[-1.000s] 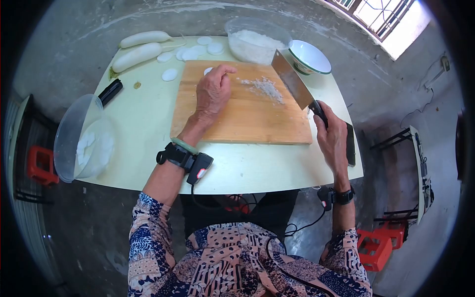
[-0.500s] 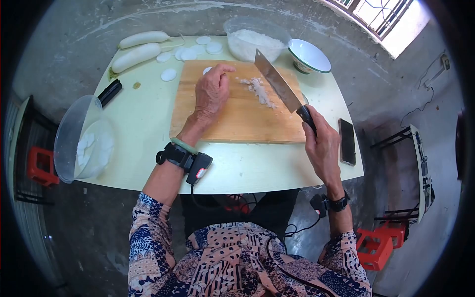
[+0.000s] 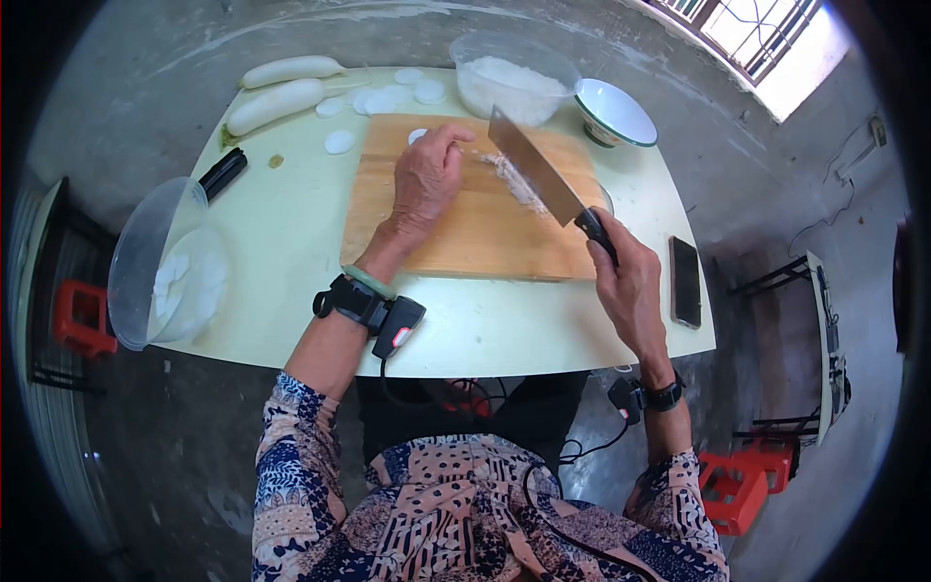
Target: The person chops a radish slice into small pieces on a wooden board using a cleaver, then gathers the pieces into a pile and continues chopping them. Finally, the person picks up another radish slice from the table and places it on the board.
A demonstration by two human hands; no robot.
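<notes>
My right hand (image 3: pixel 632 286) is wrapped round the black handle of a cleaver (image 3: pixel 535 167). Its broad blade slants up and left above the wooden cutting board (image 3: pixel 465 247). Along the blade's left side lies a strip of finely chopped white radish (image 3: pixel 512 182) on the board. Over the board's left half is my left hand (image 3: pixel 427 179), its fingers curled inward and partly hidden; I cannot see whether they hold anything. A white radish slice (image 3: pixel 417 136) shows just behind that hand.
Two whole white radishes (image 3: pixel 276 107) and several round slices (image 3: pixel 430 91) lie at the back. A clear bowl of white shreds (image 3: pixel 514 82) and an enamel bowl (image 3: pixel 617 112) stand back right. A plastic bowl with white pieces (image 3: pixel 136 262) sits left, a phone (image 3: pixel 685 281) right.
The cleaver blade has shifted left and down, closer to the chopped radish strip. My left hand's extended finger has curled in. The view has moved slightly.
</notes>
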